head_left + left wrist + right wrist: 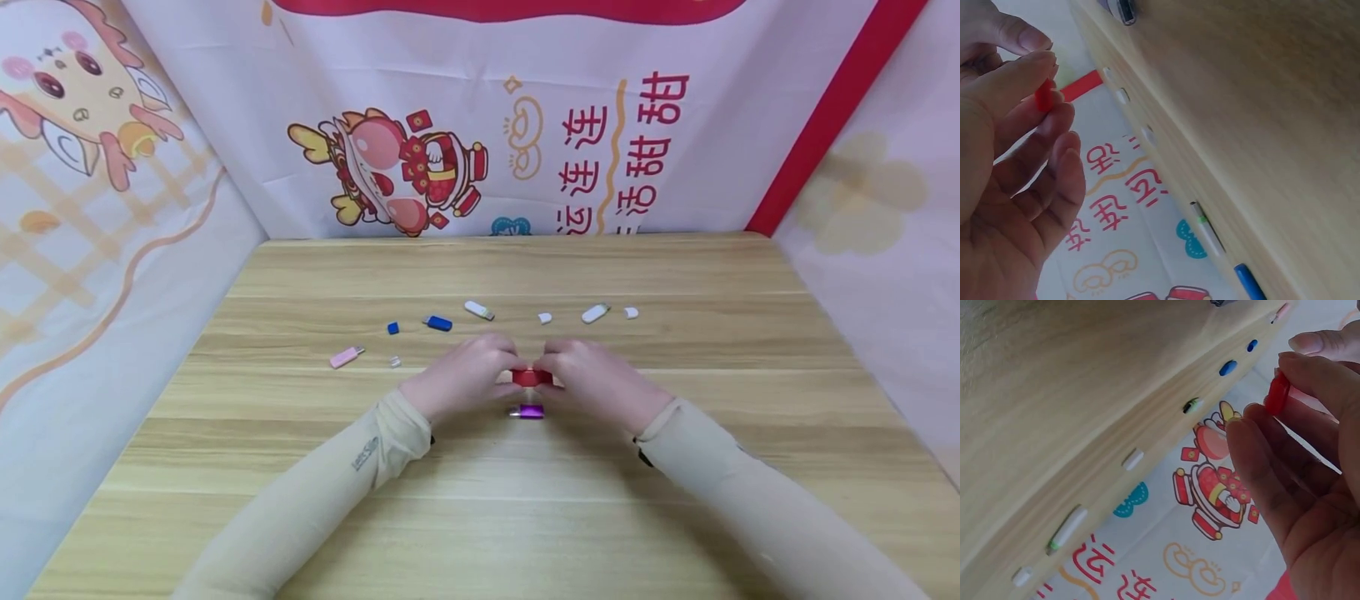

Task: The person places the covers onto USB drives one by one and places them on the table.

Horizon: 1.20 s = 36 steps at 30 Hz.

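Observation:
Above the middle of the table, a small red USB stick (532,378) is held between both hands, one at each end; no metal plug shows on it. My left hand (468,377) pinches its left end between thumb and fingers. The right end is pinched by my right hand (596,382). Both wrist views show part of the red USB stick (1278,394) at the fingertips, the rest covered by fingers. On the table just nearer than the hands lies a purple USB stick (532,412), its metal plug pointing left.
Beyond the hands lie a blue USB stick (438,323), a blue cap (393,328), two white USB sticks (596,313) and two white caps (545,318). To the left are a pink USB stick (345,357) and a clear cap (395,362). Printed cloth (465,75) borders the table.

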Motion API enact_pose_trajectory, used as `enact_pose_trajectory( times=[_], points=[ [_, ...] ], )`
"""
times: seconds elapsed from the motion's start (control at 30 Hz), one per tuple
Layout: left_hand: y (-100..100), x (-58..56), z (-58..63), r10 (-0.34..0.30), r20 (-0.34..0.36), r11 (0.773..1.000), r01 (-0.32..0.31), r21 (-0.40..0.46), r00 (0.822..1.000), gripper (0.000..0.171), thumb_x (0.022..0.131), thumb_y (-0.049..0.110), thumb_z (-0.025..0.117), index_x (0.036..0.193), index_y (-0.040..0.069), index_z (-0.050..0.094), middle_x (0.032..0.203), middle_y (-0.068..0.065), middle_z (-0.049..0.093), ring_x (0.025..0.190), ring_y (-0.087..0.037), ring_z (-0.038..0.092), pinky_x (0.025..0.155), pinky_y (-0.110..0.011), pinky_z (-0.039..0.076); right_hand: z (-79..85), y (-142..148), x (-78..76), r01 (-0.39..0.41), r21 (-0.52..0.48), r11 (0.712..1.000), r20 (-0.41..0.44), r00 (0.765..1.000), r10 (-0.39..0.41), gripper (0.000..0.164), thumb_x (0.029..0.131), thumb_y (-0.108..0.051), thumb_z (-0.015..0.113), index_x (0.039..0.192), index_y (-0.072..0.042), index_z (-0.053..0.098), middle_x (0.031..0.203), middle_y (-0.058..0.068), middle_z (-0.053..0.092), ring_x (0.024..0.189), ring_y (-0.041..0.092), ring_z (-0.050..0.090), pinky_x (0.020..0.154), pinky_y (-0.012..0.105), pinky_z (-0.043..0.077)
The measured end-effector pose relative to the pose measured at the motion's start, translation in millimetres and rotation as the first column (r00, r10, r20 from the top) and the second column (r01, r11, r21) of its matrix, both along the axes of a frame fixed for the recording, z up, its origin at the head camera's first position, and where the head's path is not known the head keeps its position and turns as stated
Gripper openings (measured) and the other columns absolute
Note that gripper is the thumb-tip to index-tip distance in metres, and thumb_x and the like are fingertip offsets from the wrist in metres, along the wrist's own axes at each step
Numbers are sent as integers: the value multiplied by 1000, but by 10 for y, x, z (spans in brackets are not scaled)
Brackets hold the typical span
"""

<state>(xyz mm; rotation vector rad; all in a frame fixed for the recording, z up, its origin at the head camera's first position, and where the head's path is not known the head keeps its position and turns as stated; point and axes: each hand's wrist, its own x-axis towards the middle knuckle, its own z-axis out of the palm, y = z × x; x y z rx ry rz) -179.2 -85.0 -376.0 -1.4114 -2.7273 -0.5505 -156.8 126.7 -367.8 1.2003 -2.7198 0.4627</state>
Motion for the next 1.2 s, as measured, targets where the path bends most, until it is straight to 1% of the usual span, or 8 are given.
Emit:
enact_pose_trajectory(
  times=[0.07,0.13,0.3,0.43,0.57,0.7,0.93,1.2],
  points=[
    [9,-33,-31,18,64,1000,-17,-17,998,23,89,29,77,105,13,77,92,5,62,85,-13,58,75,-21,50,-34,-6,-32,7,-5,1000,51,999,-7,15,82,-23,83,89,-10,78,77,1,60,61,8,50,55,19,46],
    [18,-60,-50,23,117,999,-19,-29,993,20,90,28,76,103,14,78,91,5,62,84,-12,58,74,-21,49,-75,-11,-67,7,2,1000,90,996,-7,15,83,-24,82,88,-10,78,77,1,60,62,8,48,54,19,45],
    [30,-126,-87,22,173,999,-14,-51,985,18,90,25,75,103,13,77,90,5,65,79,-7,58,72,-17,49,-152,-30,-140,-3,15,1000,149,989,1,15,83,-23,83,88,-10,78,76,0,59,63,7,49,55,19,45],
    [35,-170,-116,40,207,998,-28,-60,977,13,89,22,76,100,14,77,88,7,69,77,-3,60,73,-17,50,-206,-45,-179,-17,0,1000,175,984,17,14,82,-19,83,90,-10,78,77,-1,62,65,7,52,58,20,48],
    [37,-197,-151,65,220,995,-48,-83,973,10,87,19,79,95,14,77,86,7,71,75,-2,61,73,-18,51,-267,-60,-212,-28,-3,1000,176,984,28,10,83,-17,82,89,-11,77,79,-2,65,67,7,55,61,20,49],
    [43,-210,-186,81,218,992,-57,-113,973,12,85,20,80,95,14,77,85,6,71,74,-3,62,72,-19,51,-303,-67,-228,-15,8,1000,199,980,14,10,84,-16,81,90,-11,77,79,-3,65,66,6,55,61,20,49],
    [58,-205,-197,94,237,989,-64,-131,967,12,86,21,79,95,13,78,85,6,72,73,-3,61,71,-21,51,-295,-76,-234,-10,32,999,230,973,2,10,85,-17,81,90,-10,78,81,-2,64,68,6,55,65,20,51],
    [76,-194,-186,107,237,987,-74,-145,966,11,87,21,79,94,13,78,85,7,71,74,-4,61,71,-22,51,-288,-57,-240,-7,44,999,252,968,-4,11,85,-17,80,91,-8,78,82,0,64,68,6,55,65,21,51]
  ],
)
